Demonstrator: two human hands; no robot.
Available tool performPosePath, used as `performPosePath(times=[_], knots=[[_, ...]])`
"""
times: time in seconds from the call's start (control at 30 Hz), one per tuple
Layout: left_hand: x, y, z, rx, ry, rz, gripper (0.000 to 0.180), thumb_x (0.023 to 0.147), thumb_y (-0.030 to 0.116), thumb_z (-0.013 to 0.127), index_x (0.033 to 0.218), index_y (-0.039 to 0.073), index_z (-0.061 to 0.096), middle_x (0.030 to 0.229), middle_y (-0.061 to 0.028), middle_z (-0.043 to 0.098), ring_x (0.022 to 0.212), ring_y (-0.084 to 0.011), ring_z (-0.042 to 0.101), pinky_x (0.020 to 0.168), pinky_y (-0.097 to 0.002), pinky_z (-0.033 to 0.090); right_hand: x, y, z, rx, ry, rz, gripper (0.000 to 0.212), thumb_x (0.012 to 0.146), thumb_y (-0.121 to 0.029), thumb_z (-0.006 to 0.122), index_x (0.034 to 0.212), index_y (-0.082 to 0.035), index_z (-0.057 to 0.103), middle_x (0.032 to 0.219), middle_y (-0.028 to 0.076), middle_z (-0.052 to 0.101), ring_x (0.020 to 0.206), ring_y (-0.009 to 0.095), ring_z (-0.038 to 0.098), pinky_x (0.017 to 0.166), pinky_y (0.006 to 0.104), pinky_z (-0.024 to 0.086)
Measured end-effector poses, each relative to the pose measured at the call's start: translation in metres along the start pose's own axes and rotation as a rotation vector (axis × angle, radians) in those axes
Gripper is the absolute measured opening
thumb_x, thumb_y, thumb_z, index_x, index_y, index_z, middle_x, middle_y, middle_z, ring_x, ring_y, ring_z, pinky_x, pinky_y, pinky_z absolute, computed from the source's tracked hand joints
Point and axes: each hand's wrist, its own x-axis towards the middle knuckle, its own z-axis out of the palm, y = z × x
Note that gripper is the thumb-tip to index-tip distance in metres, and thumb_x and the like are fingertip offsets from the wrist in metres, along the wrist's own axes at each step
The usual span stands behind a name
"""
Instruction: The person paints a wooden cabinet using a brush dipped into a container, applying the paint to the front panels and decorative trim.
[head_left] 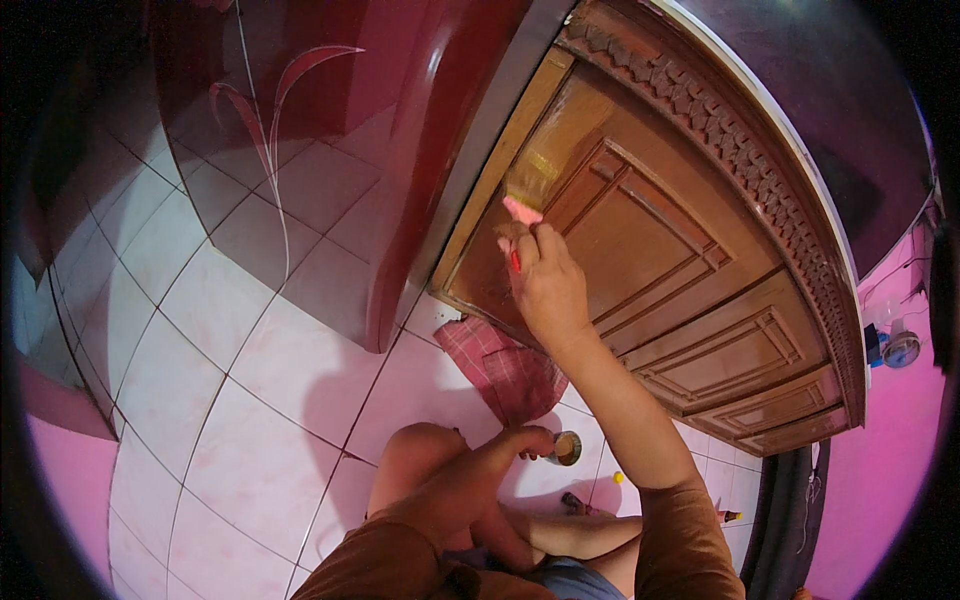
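Observation:
In my right hand (545, 275), raised at the left part of a brown wooden cabinet (700, 240), is a paintbrush (522, 210) with a pink handle. Its pale bristles lie against the wood close to the frame's upper left edge, where the surface looks wet and shiny. Low over the floor by my knees, my left hand (535, 443) is closed on the side of a small can (567, 449). Something light brown shows inside the can. The far side of my left fingers is hidden.
A plaid red cloth (505, 370) lies on the white tiled floor (280, 370) under the cabinet. To the left stands a glossy dark red refrigerator (330, 200). A small yellow cap (618, 478) and a bottle (732, 517) lie at the right, near my legs.

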Motion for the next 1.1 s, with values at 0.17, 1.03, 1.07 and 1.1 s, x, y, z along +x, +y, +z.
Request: performPosePath(times=[0.17,1.03,1.07,1.1], knots=[[-0.002,-0.008,0.005,-0.005,0.002,-0.013,0.030,0.088,0.028,0.053,0.089,0.002,0.066,0.071,-0.0099,0.063,0.057,-0.0198,0.056,0.050,-0.0351,0.046,0.026,0.014,-0.039,0.019,0.183,-0.025,0.029,0.093,-0.018,0.066,0.117,-0.003,0.063,0.098,0.015,0.058,0.080,0.034,0.062,0.068,0.0419,0.054],[0.000,-0.021,0.003,0.027,0.022,-0.055,0.030,0.087,0.028,0.055,0.094,0.001,0.067,0.081,-0.0129,0.064,0.069,-0.0237,0.060,0.060,-0.0383,0.049,0.012,0.007,-0.024,-0.067,-0.009,-0.027,0.034,0.093,-0.020,0.061,0.117,0.004,0.059,0.102,0.013,0.055,0.091,0.028,0.060,0.069,0.0383,0.058],[0.000,-0.021,0.003,0.024,0.027,-0.057,0.030,0.087,0.028,0.055,0.094,0.001,0.067,0.081,-0.0131,0.064,0.069,-0.0239,0.060,0.061,-0.0384,0.049,0.011,0.008,-0.030,-0.021,0.032,-0.025,0.034,0.093,-0.019,0.062,0.118,0.003,0.060,0.103,0.013,0.055,0.091,0.028,0.060,0.068,0.0383,0.058],[0.000,-0.021,0.003,0.023,0.029,-0.058,0.030,0.087,0.028,0.055,0.094,0.001,0.067,0.082,-0.0132,0.065,0.070,-0.0240,0.060,0.061,-0.0385,0.049,0.013,0.009,-0.036,0.026,0.071,-0.023,0.034,0.092,-0.019,0.063,0.118,0.002,0.060,0.104,0.012,0.055,0.092,0.028,0.060,0.068,0.0382,0.057]])
